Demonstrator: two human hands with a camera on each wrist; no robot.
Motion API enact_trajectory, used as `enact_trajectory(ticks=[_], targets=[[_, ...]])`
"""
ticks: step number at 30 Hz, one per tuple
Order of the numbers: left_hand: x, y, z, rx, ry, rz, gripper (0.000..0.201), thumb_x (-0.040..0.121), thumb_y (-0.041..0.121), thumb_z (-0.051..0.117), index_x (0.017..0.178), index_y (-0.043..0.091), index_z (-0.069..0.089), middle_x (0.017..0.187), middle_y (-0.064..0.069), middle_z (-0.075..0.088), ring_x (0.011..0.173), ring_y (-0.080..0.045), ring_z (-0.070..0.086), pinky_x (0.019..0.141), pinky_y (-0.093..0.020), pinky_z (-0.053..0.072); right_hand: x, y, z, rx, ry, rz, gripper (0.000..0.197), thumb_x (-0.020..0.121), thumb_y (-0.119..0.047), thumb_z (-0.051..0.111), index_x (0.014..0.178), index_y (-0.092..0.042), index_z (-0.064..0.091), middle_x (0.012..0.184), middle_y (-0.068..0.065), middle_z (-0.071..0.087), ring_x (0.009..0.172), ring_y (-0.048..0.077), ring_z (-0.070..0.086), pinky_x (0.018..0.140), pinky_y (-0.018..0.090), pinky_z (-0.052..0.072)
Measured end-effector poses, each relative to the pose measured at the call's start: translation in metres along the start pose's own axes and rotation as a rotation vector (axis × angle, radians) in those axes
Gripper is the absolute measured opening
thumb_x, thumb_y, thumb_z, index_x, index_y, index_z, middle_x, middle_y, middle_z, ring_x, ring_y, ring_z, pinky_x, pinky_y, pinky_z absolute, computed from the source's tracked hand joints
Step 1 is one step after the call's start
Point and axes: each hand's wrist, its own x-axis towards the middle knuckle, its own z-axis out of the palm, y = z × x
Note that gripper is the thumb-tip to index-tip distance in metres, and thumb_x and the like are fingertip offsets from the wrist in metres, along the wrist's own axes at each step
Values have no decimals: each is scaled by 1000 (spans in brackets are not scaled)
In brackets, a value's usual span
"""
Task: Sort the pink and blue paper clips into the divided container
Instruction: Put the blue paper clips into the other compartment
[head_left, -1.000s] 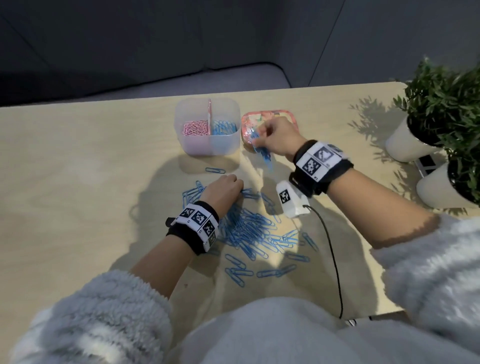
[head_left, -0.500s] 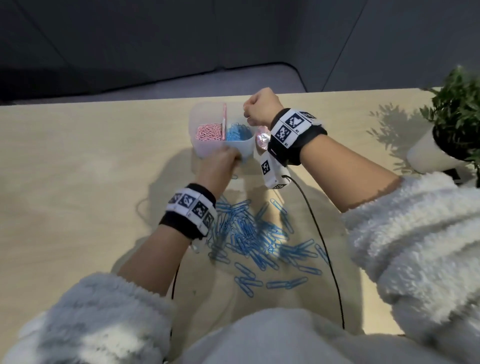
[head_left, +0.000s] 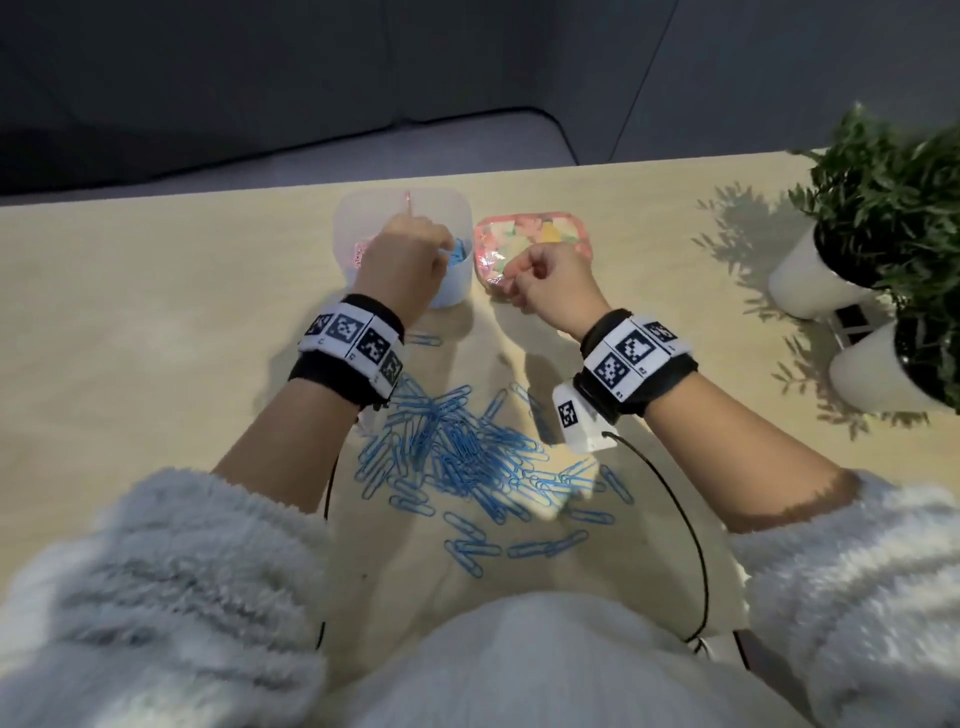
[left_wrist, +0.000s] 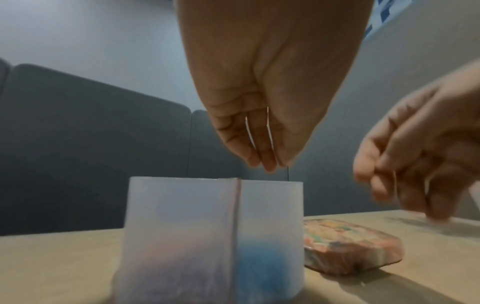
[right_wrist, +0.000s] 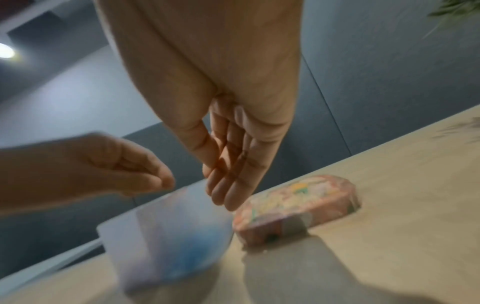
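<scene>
The translucent divided container (head_left: 363, 213) (left_wrist: 182, 216) (right_wrist: 155, 236) stands at the table's far middle, with pink clips left of the divider and blue clips (left_wrist: 262, 267) on the right. My left hand (head_left: 441, 248) (left_wrist: 265, 164) hovers just above its rim over the blue side, fingers bunched and pointing down. Thin clip wires show between those fingers. My right hand (head_left: 511, 283) (right_wrist: 226, 201) hangs over the pink pouch (head_left: 540, 228), fingers relaxed and holding nothing. A pile of blue paper clips (head_left: 467, 457) lies near me.
One blue clip (head_left: 423, 340) lies alone just in front of the container. Two white pots with green plants (head_left: 810, 280) (head_left: 883, 374) stand at the right edge. A black cable (head_left: 675, 509) runs from the right wrist toward my lap.
The left hand rose from the pile to above the container's blue side. The right hand pulled back from over the container to above the pink pouch.
</scene>
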Motion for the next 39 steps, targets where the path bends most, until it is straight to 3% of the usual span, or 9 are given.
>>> enact_trajectory(ticks=[3,7,12,15,22,26,28,33,39], targets=[[-52,-21,8,-59,-11,-67,18,88,13,51,94,5,66,99,-17,64,95,-34,57,80,-42,46,-12,13,17,-216,-174,-49,24,85,3,45,95,0,67,84,9,67,76,21,60,73,29,48],[-123,-59,22,52,-219,-306,34,86,18,55,116,3,57,125,-22,53,114,-40,47,98,-46,37,-12,18,59,-545,-332,-167,35,89,-7,45,122,-3,56,127,17,54,118,32,49,99,35,40],[-162,-70,22,32,-252,-476,67,75,53,52,122,6,52,130,-22,44,119,-39,40,103,-43,31,-14,7,113,-793,-333,-272,34,94,-20,41,120,-1,51,127,19,44,120,35,37,99,44,39],[-167,-59,26,-30,-244,-535,61,76,41,69,123,9,50,123,-18,44,115,-36,39,99,-41,33,-24,3,132,-910,-350,-387,35,93,-28,43,121,-10,52,126,16,46,119,34,38,94,48,41],[-158,-37,33,-232,-249,-431,34,81,7,61,115,5,60,111,-18,53,105,-33,53,92,-34,39,-60,24,114,-912,-567,-623,36,92,-19,46,128,-15,52,128,12,47,117,31,41,94,43,39],[-165,-39,30,-242,-224,-410,34,83,17,64,115,8,59,113,-13,53,103,-27,55,90,-32,42,-64,33,88,-536,-485,-519,40,91,-2,43,129,-8,53,127,16,54,117,32,46,102,34,34],[-167,-44,27,-227,-235,-425,44,79,23,70,118,8,57,115,-13,52,103,-27,54,90,-34,42,-57,33,77,-458,-393,-438,38,92,-6,46,129,-8,53,126,15,56,117,30,48,100,29,32],[-161,-42,27,-213,-327,-407,57,68,29,79,116,8,57,111,-13,51,101,-27,52,88,-34,42,-56,25,87,-800,-553,-466,64,82,-38,64,136,-14,41,136,8,43,125,27,38,103,37,33],[-151,-27,31,-153,-280,-412,22,84,16,61,103,6,62,103,-15,60,97,-30,56,79,-32,39,-68,20,100,-889,-562,-546,33,90,-21,54,121,-14,56,122,8,49,115,26,42,89,38,39]])
